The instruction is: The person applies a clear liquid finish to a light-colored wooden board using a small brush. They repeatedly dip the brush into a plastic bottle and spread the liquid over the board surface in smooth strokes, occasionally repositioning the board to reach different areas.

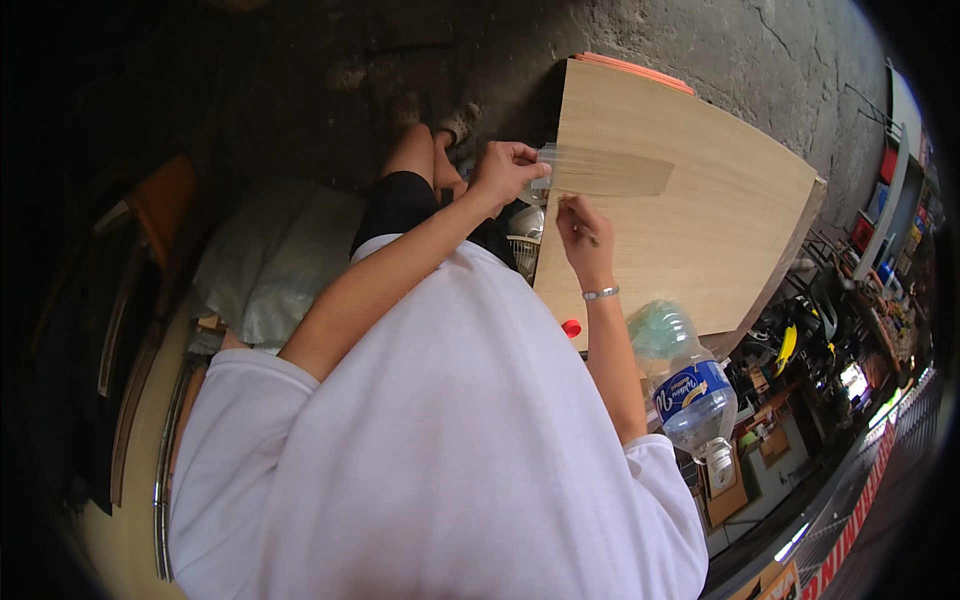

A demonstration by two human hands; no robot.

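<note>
A long, clear strip of plastic sheet (618, 172) lies over the near left edge of a pale wooden board (690, 215). The fingers of my left hand (508, 174) pinch its left end, which sticks out past the board. Just to the right and nearer to me, my right hand (586, 232) is curled closed above the board, close to the strip's lower edge. A thin, brownish bit shows at its fingers, too small to name. Whether the right hand touches the strip I cannot tell.
A large clear plastic bottle (695, 395) with a blue label stands by my right forearm, next to a greenish plastic one (660, 328). A red cap (571, 328) sits near the board's edge. Orange sheets (635, 72) show under the far edge. A whitish sack (280, 250) lies left.
</note>
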